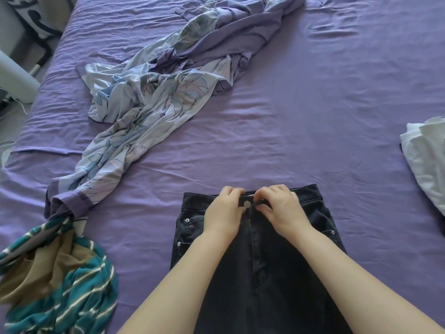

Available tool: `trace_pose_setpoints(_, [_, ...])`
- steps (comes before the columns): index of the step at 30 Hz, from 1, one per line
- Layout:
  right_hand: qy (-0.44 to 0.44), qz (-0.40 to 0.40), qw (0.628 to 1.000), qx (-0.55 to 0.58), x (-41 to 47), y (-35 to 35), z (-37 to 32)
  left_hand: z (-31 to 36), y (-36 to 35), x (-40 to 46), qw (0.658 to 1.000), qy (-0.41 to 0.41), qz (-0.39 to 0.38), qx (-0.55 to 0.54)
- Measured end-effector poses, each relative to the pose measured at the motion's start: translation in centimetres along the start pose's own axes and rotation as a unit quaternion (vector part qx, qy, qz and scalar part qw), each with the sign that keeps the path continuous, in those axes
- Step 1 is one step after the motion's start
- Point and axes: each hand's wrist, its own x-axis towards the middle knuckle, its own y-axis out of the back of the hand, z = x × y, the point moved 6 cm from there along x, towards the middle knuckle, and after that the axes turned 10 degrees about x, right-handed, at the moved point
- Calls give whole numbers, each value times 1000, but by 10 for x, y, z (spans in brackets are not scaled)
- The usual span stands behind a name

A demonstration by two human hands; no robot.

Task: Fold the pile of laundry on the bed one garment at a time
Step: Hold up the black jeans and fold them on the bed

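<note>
One pair of black jeans [260, 261] lies flat at the bed's [313, 116] near edge, long axis toward the person, waistband pointing away. The left hand [225, 210] and right hand [280, 208] each pinch the waistband beside one silver button [247, 203]. Three other garments lie apart.

Home bedroom: purple-sheeted bed [313, 116] strewn with laundry [149, 97].

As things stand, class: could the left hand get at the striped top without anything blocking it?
Probably yes. The left hand pinches the jeans waistband, so it must let go first. Only bare sheet lies between it and the striped top.
</note>
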Motion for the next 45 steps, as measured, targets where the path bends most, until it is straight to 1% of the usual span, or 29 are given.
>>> trace_pose_setpoints(2, [6,-30,1000,-3,2,0,3,1,0,11,997,-7,-19,78])
trace_pose_setpoints(4, [16,-45,999,-5,3,2,3,6,2,19,986,-42,-18,162])
trace_pose_setpoints(5, [27,-44,999,-9,4,4,1,8,2,21,980,-61,-17,187])
trace_pose_setpoints(6, [45,-37,998,-10,4,6,-1,8,3,23,979,-71,-19,188])
trace_pose_setpoints(9, [83,-25,996,-4,4,10,-10,1,7,28,990,-49,-52,120])
trace_pose_setpoints(15, [113,-46,992,22,-4,15,-16,3,4,31,992,2,-123,40])
trace_pose_setpoints(19, [109,-24,993,38,-6,18,-13,1,5,31,990,45,-125,-43])
trace_pose_setpoints(24, [109,-6,993,56,-3,17,-19,1,-2,29,976,88,-129,-154])
trace_pose_setpoints(29, [64,28,994,88,-1,14,-18,-3,-11,29,956,142,-126,-224])
trace_pose_setpoints(34, [21,33,997,62,1,10,-16,-9,-15,27,932,194,-105,-287])
trace_pose_setpoints(39, [-37,23,998,52,2,8,-10,-9,-16,26,919,205,-92,-323])
trace_pose_setpoints(43, [-74,10,995,63,4,6,-7,-11,-14,25,901,221,-69,-367])
trace_pose_setpoints(45, [-83,11,994,71,4,6,-7,-11,-14,22,894,216,-66,-387])
